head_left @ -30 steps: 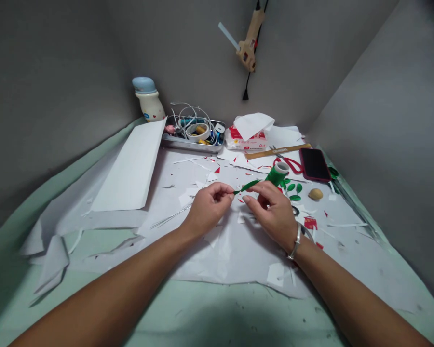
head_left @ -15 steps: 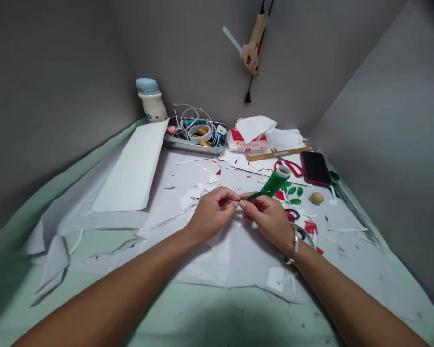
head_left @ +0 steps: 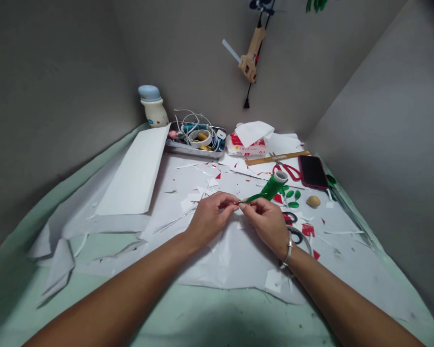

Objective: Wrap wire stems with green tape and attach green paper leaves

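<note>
A narrow green strip point(head_left: 255, 197) runs from the fingertips of both hands toward a green spool point(head_left: 274, 186) with a white core. My left hand point(head_left: 216, 212) pinches the strip's near end between thumb and forefinger. Close beside it, my right hand point(head_left: 265, 219) is closed on the same strip, fingertips almost touching the left ones. The spool leans just behind my right hand; its lower end is hidden by that hand. Small green leaves point(head_left: 293, 205) lie right of the spool. Thin wires point(head_left: 175, 220) lie left of my left hand.
Black-handled scissors point(head_left: 290, 218), red-handled scissors point(head_left: 287, 170), a phone point(head_left: 313, 171) and a ruler point(head_left: 278, 157) lie at the right. Behind stand a metal tray point(head_left: 195, 150), a tissue pack point(head_left: 246, 145) and a bottle point(head_left: 154, 108). A glue gun point(head_left: 252, 55) hangs on the wall.
The camera view has tilted up slightly, so things sit lower in the picture. Both hands keep their pinch on the green strip, with hardly any visible movement.
</note>
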`<state>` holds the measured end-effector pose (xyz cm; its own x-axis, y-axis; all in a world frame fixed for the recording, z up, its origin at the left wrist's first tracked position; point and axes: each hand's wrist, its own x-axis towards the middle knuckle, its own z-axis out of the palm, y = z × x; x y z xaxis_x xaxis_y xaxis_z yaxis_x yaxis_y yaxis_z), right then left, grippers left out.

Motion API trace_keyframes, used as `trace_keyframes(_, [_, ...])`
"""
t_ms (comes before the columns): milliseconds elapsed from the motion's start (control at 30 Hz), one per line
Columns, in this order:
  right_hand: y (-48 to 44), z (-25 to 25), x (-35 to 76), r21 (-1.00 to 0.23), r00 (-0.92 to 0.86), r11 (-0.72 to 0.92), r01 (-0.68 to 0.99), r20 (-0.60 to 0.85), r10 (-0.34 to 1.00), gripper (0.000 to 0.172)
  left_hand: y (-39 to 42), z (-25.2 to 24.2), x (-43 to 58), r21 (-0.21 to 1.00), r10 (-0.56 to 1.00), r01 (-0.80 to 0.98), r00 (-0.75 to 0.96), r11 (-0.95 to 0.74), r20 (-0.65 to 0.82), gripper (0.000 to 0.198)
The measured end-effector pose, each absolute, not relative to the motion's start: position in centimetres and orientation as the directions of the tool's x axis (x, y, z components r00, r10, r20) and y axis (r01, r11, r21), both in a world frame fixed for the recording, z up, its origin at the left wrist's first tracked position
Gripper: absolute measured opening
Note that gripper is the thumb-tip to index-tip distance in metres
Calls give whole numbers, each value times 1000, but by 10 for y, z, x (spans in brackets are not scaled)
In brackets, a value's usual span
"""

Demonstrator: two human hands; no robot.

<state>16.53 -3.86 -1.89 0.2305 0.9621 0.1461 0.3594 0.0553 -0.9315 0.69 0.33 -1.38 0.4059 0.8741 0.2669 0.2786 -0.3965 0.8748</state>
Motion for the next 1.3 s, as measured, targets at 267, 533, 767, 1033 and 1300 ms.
trace_keyframes(267, [-38,-12,165,-965,220,-8,262,52,974,31,3,-5,7,993,915,107,403,-54,6,26])
trace_keyframes(533, [-37,-20,163,-983,218,-66,172,-27,976,32,6,-7,6,979,912,-105,391,177,-123,24])
trace_keyframes(767, [-42,-24,158,-987,230,-107,119,-77,970,31,4,-7,5,994,906,105,416,40,-80,13])
trace_keyframes(1033, [-50,-23,151,-990,264,-118,76,-94,960,30,1,-8,7,999,889,36,455,26,-39,23])
trace_keyframes(1300, [-54,-24,149,-984,293,-118,133,-74,953,30,-1,-9,8,976,906,200,424,-83,-10,14])
